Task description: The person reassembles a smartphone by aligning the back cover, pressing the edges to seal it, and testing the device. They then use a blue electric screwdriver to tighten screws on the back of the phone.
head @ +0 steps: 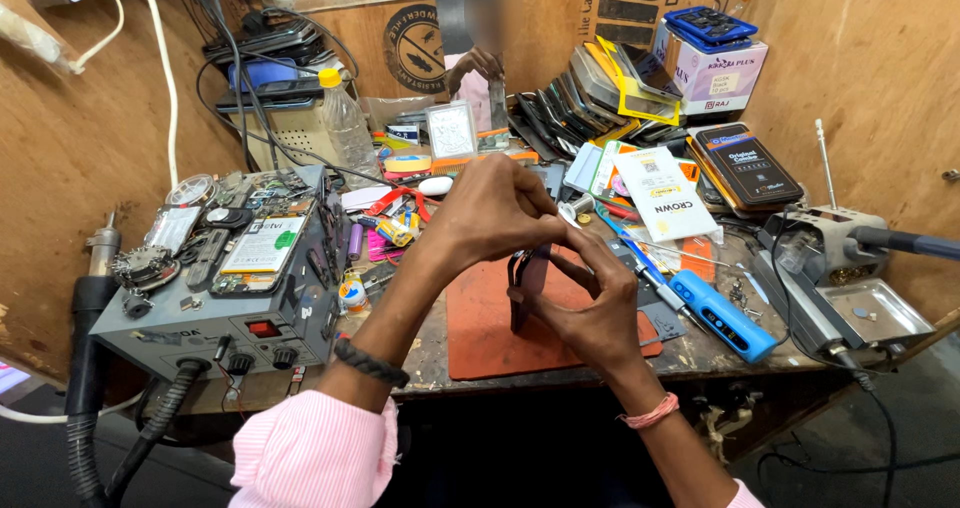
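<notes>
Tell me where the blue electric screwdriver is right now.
In the head view, the blue electric screwdriver lies on the workbench right of the right hand, just beyond the red mat, left of the metal tray.

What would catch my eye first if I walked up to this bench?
Both hands meet at the middle: the left hand and right hand grip a dark phone upright over a red mat. To the left sits a grey bench box topped with parts; a blue tool lies to the right.
</notes>
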